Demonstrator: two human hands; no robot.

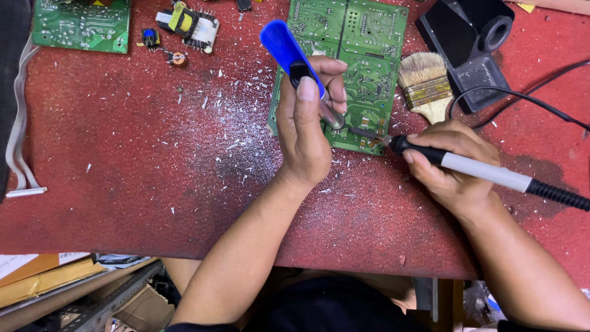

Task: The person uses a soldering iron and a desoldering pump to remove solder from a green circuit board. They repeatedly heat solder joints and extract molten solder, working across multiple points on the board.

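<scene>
Currently your left hand (pixel 301 132) is gripping a blue suction pump (pixel 294 56) over the green circuit board (pixel 347 61); your right hand (pixel 452 163) is clasping a soldering iron (pixel 467 165), tip touching the board's near edge.

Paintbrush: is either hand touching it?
No. The paintbrush lies alone on the red mat; the right hand grips a soldering iron and the left hand a blue pump.

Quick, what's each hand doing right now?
Left hand: closed around a blue desoldering pump.
Right hand: closed around a soldering iron.
</scene>
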